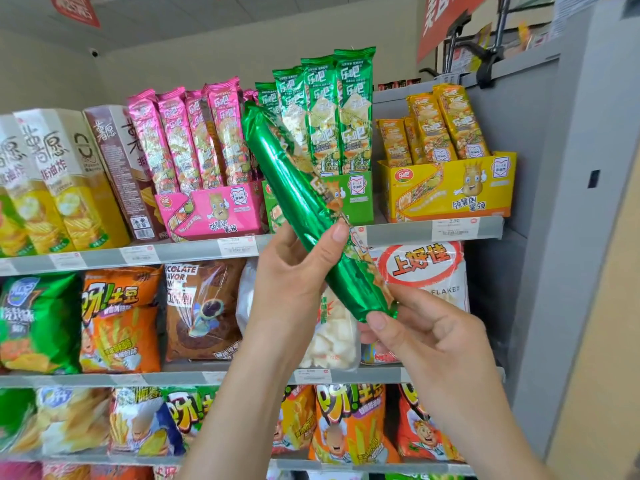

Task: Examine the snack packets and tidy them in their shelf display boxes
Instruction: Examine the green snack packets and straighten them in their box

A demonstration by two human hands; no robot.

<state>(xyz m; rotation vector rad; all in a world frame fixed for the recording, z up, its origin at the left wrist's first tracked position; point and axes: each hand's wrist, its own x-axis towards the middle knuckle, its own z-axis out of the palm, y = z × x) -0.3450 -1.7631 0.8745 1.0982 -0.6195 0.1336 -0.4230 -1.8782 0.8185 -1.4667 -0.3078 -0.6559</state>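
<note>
both hands grip tilted green packet (304, 206).

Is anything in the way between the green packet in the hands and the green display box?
Nothing visible does. The left hand and right hand hold the green packet tilted, in front of the green display box. Upright green packets fill its visible part; a free slot cannot be seen.

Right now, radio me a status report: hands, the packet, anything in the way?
Left hand grips green packet mid-length; right hand pinches its lower end. Packet tilted, out of green display box. Nothing between packet and box.
</note>
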